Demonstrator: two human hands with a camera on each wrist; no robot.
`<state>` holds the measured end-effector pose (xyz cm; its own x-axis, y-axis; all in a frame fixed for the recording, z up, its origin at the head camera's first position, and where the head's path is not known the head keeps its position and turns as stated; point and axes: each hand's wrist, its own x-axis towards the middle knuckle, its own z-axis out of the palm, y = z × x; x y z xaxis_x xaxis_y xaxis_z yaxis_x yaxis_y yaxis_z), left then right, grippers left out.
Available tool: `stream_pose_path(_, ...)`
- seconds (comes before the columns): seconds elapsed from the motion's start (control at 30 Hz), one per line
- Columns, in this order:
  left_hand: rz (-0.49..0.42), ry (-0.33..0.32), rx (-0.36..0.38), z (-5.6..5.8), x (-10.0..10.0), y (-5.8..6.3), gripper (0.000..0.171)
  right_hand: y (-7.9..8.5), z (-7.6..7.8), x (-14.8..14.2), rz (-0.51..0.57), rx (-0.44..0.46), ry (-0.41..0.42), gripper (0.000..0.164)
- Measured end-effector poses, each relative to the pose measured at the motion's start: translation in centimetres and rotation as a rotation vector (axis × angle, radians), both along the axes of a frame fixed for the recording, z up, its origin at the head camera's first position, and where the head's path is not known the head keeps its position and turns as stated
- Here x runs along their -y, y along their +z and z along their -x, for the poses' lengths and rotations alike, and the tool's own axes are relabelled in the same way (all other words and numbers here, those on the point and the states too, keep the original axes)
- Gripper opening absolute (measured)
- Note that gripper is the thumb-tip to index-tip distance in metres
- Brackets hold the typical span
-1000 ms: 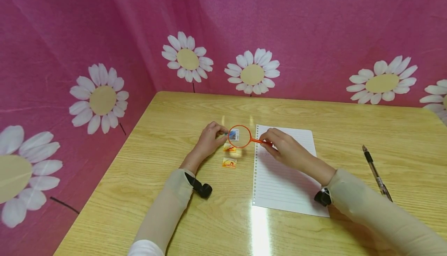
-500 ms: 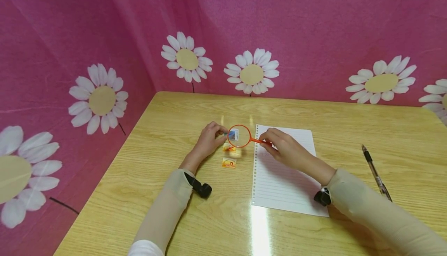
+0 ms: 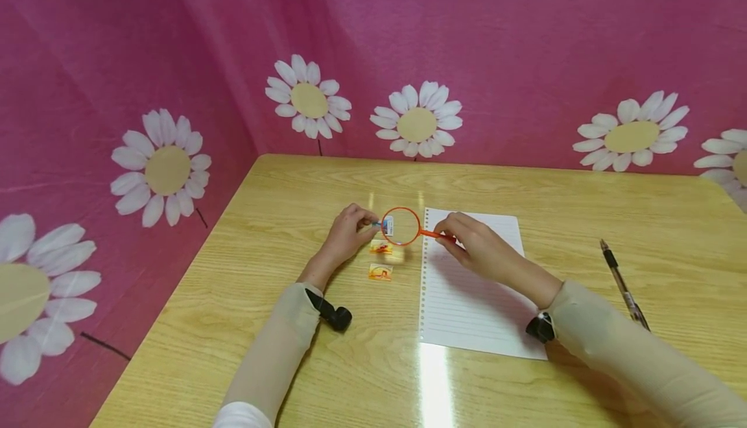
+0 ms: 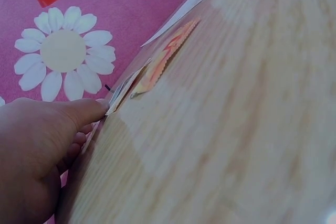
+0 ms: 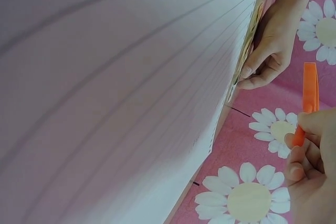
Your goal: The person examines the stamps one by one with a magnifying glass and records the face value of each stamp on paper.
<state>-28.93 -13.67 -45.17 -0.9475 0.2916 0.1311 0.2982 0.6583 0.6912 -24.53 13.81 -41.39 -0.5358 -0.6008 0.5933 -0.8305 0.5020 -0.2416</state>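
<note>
My left hand (image 3: 347,233) pinches the left edge of a small blue stamp (image 3: 388,225) lying at the table surface. In the left wrist view the thumb presses down by the stamps, the other fingers curled beneath it. An orange magnifying glass (image 3: 429,234) is held by its handle between the thumb and fingers of my right hand (image 3: 481,249). Its round lens hangs over the blue stamp, which shows through the left part of the ring. Two yellow-orange stamps, an upper one (image 3: 381,247) and a lower one (image 3: 380,272), lie in a column below the blue one.
A lined, hole-punched sheet of paper (image 3: 467,314) lies under my right hand and forearm. To the right is a black pen (image 3: 624,285). The wooden table (image 3: 245,298) meets a pink flowered curtain (image 3: 496,39) at the back and left.
The lens has shifted slightly right relative to the stamps, so the blue stamp now sits nearer the ring's left rim. Both hands keep their grips; the head view has turned a little.
</note>
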Motion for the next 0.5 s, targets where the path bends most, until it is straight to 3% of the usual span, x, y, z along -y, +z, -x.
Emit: stream_pose_path(0.5,0.005,0.001,-0.010,0.1,0.1,-0.1,0.023,0.1,-0.3,-1.4,0.018,-0.025,-0.001,0.025)
